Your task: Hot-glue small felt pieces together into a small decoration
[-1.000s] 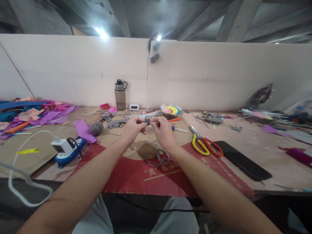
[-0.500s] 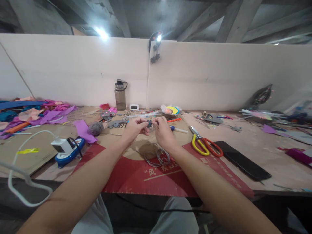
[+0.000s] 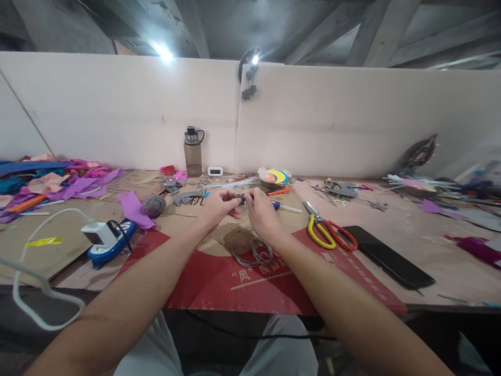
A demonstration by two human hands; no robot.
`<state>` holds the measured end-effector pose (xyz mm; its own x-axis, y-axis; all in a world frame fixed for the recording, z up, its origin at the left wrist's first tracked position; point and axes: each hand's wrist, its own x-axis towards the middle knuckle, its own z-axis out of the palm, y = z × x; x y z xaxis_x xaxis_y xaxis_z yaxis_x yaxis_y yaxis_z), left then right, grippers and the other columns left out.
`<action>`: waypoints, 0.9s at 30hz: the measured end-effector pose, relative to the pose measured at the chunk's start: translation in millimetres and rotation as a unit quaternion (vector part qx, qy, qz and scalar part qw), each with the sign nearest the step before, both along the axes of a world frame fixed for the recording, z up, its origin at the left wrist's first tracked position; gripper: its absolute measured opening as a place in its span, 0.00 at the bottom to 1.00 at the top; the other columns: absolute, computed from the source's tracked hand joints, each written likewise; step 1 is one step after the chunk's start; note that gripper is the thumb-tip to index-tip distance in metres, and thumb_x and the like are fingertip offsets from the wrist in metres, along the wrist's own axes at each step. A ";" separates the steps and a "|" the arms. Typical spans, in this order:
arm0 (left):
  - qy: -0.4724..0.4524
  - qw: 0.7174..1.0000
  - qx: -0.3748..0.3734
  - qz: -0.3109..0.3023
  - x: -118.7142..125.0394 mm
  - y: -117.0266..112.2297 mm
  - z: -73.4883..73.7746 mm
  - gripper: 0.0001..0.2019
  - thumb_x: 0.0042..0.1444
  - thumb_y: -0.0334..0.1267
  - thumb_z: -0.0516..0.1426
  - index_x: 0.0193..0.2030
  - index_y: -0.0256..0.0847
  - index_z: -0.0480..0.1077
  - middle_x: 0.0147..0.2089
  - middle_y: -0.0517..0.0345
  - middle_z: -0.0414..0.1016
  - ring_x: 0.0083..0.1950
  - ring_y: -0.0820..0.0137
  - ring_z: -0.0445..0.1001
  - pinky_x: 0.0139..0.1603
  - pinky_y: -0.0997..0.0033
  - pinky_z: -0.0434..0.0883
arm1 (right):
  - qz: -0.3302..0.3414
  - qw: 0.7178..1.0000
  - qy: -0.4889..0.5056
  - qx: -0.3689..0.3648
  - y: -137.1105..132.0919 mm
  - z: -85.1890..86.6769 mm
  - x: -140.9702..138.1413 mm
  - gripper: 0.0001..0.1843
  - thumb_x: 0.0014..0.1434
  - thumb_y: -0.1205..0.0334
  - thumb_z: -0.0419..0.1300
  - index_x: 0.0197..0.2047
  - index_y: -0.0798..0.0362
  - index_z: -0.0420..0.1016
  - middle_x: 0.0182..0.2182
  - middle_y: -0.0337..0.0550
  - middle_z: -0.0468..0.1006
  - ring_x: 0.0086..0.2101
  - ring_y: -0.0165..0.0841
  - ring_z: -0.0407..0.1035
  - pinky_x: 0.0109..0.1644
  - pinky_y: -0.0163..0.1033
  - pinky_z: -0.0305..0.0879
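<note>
Compared with the earlier frame, the dark piece (image 3: 241,199) sits slightly further right, less visible. The left hand (image 3: 217,210) pinches it; the right hand (image 3: 263,213), just beside it, has fingertips together, contents indeterminable. Counted on the table (image 3: 395,219): one scissors (image 3: 318,219), one phone (image 3: 387,257), one bottle (image 3: 193,160).

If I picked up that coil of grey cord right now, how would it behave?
The coil of grey cord would probably be floppy, as its thin strands lie in loose curves on the red printed sheet. It is likely light, being so slender. Lifting one strand might tangle the rest, since the loops cross and no tie shows.
</note>
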<state>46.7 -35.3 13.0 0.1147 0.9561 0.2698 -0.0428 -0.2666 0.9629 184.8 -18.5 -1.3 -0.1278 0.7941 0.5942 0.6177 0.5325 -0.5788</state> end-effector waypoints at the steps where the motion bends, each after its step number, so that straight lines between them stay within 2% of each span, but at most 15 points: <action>1: 0.007 1.000 0.001 0.004 -0.2 0.4 -0.5 0.08 0.45 0.36 0.61 0.29 0.35 0.66 0.21 0.62 0.68 0.21 0.76 0.70 0.24 0.72 0.73 | 0.002 1.000 -0.001 0.001 0.2 -0.1 -0.2 0.10 0.61 0.58 0.45 0.31 0.52 0.60 0.29 0.42 0.68 0.31 0.33 0.61 0.35 0.37 0.54; 12: 0.003 0.999 -0.014 0.040 -1.3 3.7 -1.9 0.04 0.46 0.31 0.57 0.28 0.35 0.64 0.19 0.62 0.67 0.19 0.76 0.69 0.22 0.72 0.72 | 0.056 0.997 0.037 0.032 -1.5 2.9 -0.5 0.09 0.59 0.58 0.48 0.29 0.52 0.60 0.27 0.41 0.68 0.29 0.32 0.60 0.34 0.37 0.54; 17: -0.030 0.999 -0.015 0.041 -1.8 5.1 -1.9 0.03 0.45 0.30 0.56 0.27 0.35 0.63 0.19 0.61 0.67 0.19 0.75 0.69 0.21 0.73 0.71 | 0.096 0.993 0.041 0.051 -3.2 2.2 0.8 0.04 0.55 0.62 0.52 0.33 0.53 0.62 0.28 0.40 0.67 0.30 0.32 0.60 0.34 0.36 0.56; 21: -0.035 0.998 -0.020 0.044 -1.4 3.9 -1.1 0.04 0.45 0.30 0.57 0.27 0.35 0.63 0.19 0.62 0.67 0.18 0.75 0.68 0.21 0.73 0.70 | 0.097 0.992 0.053 0.055 -3.6 2.2 1.1 0.02 0.54 0.64 0.53 0.31 0.52 0.63 0.28 0.40 0.68 0.29 0.31 0.60 0.34 0.36 0.56; 27: -0.012 1.000 0.000 0.029 -0.9 -0.2 -0.6 0.04 0.47 0.32 0.57 0.29 0.36 0.64 0.20 0.62 0.68 0.20 0.75 0.70 0.23 0.71 0.72 | 0.061 0.995 0.063 0.046 -5.6 4.5 0.9 0.06 0.55 0.61 0.53 0.28 0.53 0.63 0.25 0.39 0.68 0.27 0.30 0.60 0.33 0.36 0.55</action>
<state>45.8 -35.5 12.3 0.0522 0.9606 0.2728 -0.0507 -0.2703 0.9614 185.8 -24.1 3.2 -0.1392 0.7182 0.6817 0.4706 0.6537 -0.5926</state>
